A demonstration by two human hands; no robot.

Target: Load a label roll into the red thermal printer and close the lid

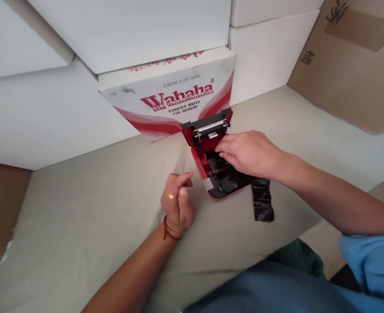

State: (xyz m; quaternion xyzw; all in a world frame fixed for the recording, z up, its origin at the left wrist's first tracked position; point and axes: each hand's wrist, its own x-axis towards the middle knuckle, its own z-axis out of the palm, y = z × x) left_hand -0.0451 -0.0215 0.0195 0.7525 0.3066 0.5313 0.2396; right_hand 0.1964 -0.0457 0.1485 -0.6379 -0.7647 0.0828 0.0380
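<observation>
in the head view, the box [175,93] reads "wahaha purified water for drinking". before it lies the opened red device [199,163], inside is perhaps black film [228,177]. hands are apart: right hand [249,152] reaches in, its grip i cannot tell; left hand [179,202] is relaxed nearby.

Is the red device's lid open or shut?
Open: the lid stands tilted up at the far side of the red device, its roller exposed, and the right hand reaches over the uncovered interior.
</observation>
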